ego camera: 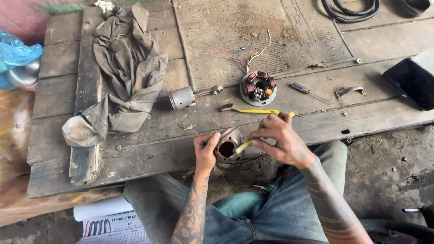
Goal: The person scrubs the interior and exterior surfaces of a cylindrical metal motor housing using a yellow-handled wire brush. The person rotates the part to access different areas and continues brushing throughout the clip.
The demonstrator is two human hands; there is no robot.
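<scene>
— What did you have in your hands at that moment?

— My left hand (pixel 205 149) was closed around a rusty round metal housing (pixel 228 147). I held it at the near edge of the wooden platform (pixel 316 122), above my knees, with the open side turned up to me so I could see into the dark hole. My thumb was on its rim at about nine o'clock, I think to stop it from turning.

— And the other hand?

— My right hand (pixel 280 140) was closed on a small yellow brush (pixel 244 146). The fingers pinched the handle, and the tip touched the rim of the housing at about three o'clock. I held it short, close to the tip; this probably gave more control.

— What lay around it?

— At twelve o'clock from the housing lay a second yellow brush (pixel 248 110) with dark bristles, and beyond it the stator plate (pixel 258 88) with copper coils, its coloured wires (pixel 239 56) spread away from me. At eleven o'clock was a piston with its rod (pixel 185 97), lying on its side. At ten o'clock lay a crumpled grey cloth (pixel 122 77). At one o'clock lay a screwdriver (pixel 307 91) and a metal handle (pixel 350 91), and further at two o'clock a dark phone (pixel 413 83). All were near enough to reach while sitting.
</scene>
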